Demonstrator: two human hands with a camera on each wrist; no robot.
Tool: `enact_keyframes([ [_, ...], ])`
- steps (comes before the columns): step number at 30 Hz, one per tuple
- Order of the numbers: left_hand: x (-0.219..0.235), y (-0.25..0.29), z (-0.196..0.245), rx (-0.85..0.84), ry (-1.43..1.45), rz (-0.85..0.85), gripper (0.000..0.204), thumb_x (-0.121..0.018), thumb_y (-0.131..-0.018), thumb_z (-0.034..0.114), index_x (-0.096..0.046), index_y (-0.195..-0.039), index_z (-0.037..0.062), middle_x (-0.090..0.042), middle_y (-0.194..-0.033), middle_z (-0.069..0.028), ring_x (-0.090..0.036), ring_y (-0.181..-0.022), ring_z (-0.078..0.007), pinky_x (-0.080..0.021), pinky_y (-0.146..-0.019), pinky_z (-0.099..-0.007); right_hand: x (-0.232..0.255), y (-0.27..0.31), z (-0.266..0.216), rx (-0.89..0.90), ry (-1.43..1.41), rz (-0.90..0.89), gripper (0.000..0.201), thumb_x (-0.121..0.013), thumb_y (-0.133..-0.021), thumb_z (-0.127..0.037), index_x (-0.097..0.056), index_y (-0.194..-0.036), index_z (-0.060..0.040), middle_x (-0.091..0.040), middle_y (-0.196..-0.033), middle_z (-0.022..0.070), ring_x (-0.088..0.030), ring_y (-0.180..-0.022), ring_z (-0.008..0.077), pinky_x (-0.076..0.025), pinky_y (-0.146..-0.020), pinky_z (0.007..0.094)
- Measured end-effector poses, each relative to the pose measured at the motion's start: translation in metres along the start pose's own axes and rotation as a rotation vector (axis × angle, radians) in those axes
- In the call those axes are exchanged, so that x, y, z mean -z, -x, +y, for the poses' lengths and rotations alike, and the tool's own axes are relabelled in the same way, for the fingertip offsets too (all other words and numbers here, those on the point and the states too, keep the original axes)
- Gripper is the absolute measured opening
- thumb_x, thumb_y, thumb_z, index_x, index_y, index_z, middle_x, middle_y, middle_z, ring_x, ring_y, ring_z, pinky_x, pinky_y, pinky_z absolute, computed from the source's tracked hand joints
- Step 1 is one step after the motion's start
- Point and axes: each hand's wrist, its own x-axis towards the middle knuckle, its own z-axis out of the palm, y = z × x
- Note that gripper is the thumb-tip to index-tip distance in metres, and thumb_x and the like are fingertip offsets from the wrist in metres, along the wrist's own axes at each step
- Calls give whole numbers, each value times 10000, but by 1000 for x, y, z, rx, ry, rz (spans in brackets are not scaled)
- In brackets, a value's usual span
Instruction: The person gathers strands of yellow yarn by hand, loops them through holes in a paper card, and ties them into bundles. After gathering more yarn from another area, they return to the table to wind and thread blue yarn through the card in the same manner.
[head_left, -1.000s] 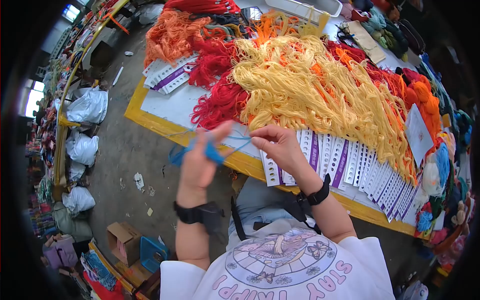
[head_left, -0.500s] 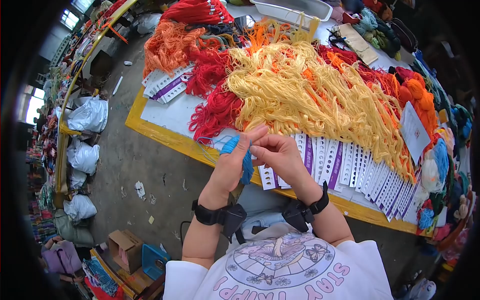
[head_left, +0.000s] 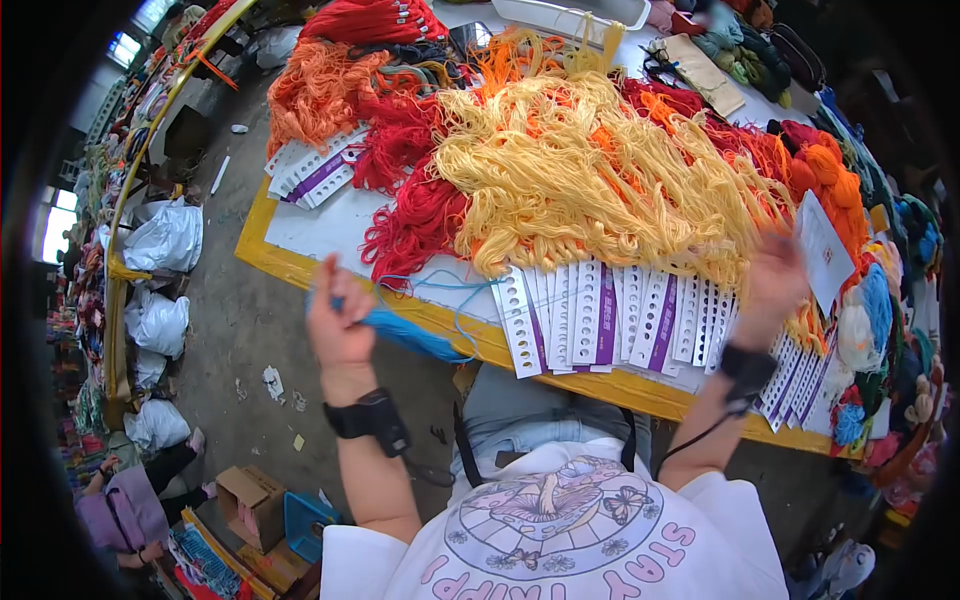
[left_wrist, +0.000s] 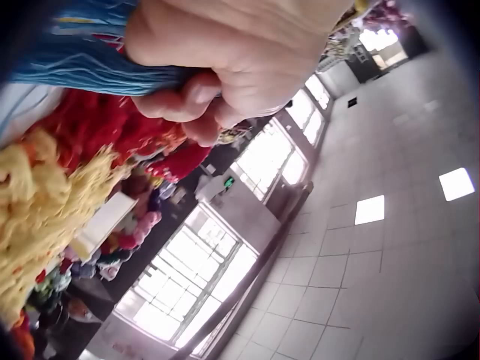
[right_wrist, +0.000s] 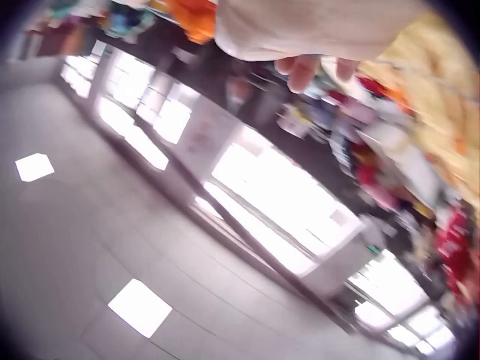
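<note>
A skein of blue embroidery thread (head_left: 415, 332) hangs from my left hand (head_left: 342, 318), which grips it left of the table's front edge. In the left wrist view the same blue skein (left_wrist: 90, 64) runs out from under the curled fingers (left_wrist: 184, 101). Loose blue strands trail right from it over the white table and the punched cards. My right hand (head_left: 775, 278) is raised far to the right, blurred, over the end of the yellow thread pile (head_left: 600, 170). I cannot tell whether its fingers hold a strand.
White-and-purple punched cards (head_left: 585, 315) fan along the table's yellow front edge (head_left: 480, 345). Red thread (head_left: 410, 210) and orange thread (head_left: 320, 95) lie at the left, a white paper sheet (head_left: 825, 252) at the right. White bags (head_left: 165, 240) stand on the floor.
My hands were close together at the blue skein and have moved apart. The left hand has gone left with the skein, now stretched out lengthwise; the right hand has swung far right.
</note>
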Motion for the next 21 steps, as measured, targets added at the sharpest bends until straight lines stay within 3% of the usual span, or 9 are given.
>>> enact_keyframes([
  [1,5,2,11,-41,-42,-5,225,-498,-871,223,-549,-962,23,-446,-661,15,-326,-432,-45,-270,-410,-188,-6,-2,-56,213,123,327,159,-461,-816,-90,-561,-892,8,-585,-909,114,-571,-856,202,-455,-846,343],
  [3,-11,6,-2,30,-276,82,220,-493,-871,207,-562,-970,24,-446,-669,19,-297,-434,-36,-253,-400,-180,-69,2,-78,653,192,564,146,-472,-822,-101,-573,-854,0,-578,-918,108,-548,-907,196,-460,-851,343],
  [5,-45,5,-55,312,-654,140,265,-499,-867,232,-556,-1038,38,-510,-760,12,-290,-445,-15,-278,-393,-163,-84,13,-22,366,426,220,146,-510,-807,-100,-585,-889,-6,-572,-938,99,-556,-883,189,-478,-812,334],
  [7,-48,5,-97,543,-718,59,305,-475,-880,239,-536,-1090,27,-563,-819,-2,-310,-458,-19,-306,-390,-172,-114,61,61,-172,659,-358,234,-581,-767,-69,-580,-998,-38,-577,-920,70,-587,-745,168,-500,-707,298],
  [8,-41,2,-112,544,-670,55,306,-466,-883,244,-541,-1079,20,-592,-828,-31,-326,-455,-23,-317,-376,-186,-133,82,88,-544,694,-351,212,-590,-776,-84,-582,-981,-28,-585,-867,51,-587,-717,146,-506,-640,279],
  [9,-45,1,-117,488,-731,69,306,-470,-880,238,-539,-1081,18,-596,-812,-35,-331,-454,-24,-322,-378,-192,-136,96,113,-704,761,-428,202,-591,-786,-87,-577,-971,-7,-582,-782,31,-570,-642,110,-491,-569,238],
  [11,-57,-2,-125,378,-850,103,306,-477,-875,226,-537,-1086,13,-604,-780,-45,-341,-451,-25,-331,-381,-205,-125,110,147,-820,737,-542,203,-589,-790,-75,-561,-976,1,-566,-727,17,-532,-572,75,-452,-512,205],
  [16,-46,-21,-152,27,-1442,126,223,-621,-775,195,-581,-762,-24,-585,-642,-48,-507,-522,-112,-404,-472,-271,-134,117,152,-740,672,-431,202,-567,-760,-9,-497,-948,12,-540,-649,23,-490,-506,67,-375,-421,200],
  [21,-33,-22,-146,79,-1433,130,218,-609,-770,215,-578,-752,-1,-579,-617,-69,-517,-518,-153,-409,-487,-286,-131,116,156,-723,736,-428,230,-578,-731,-10,-472,-934,9,-540,-643,30,-493,-508,69,-379,-423,203],
])
